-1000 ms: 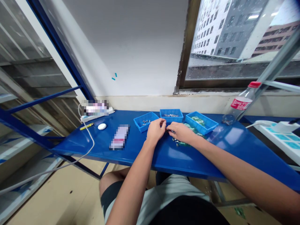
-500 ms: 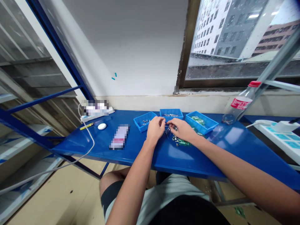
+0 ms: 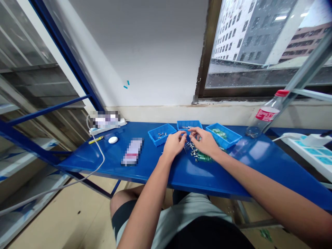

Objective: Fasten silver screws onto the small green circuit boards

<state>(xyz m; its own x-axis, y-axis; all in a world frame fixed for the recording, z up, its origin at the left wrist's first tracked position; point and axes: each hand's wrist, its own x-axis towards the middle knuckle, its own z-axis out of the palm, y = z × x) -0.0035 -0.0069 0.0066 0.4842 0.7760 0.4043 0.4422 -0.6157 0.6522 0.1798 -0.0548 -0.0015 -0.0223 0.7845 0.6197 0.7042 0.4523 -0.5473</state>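
Passage is left across the lower-centre blue tabletop point(image 3: 192, 176); mid-frame, it is barred by three blue bins point(image 3: 188, 123); at right, by a plastic bottle point(image 3: 267, 114).

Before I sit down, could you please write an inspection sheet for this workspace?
Surface: glossy blue table.
Work items: left tray, small metal pieces; middle tray, metal pins; right tray, green pieces; mixed loose pile.
Clutter: pixelated rectangular item, white oval object, yellow tool, bottle.
Hands: left hand and right hand close together, fingers curled; whether they hold anything, I cannot tell.
Cables: white cable hanging down at left; another cable by the right power strip.
Surroundings: wall and window behind.
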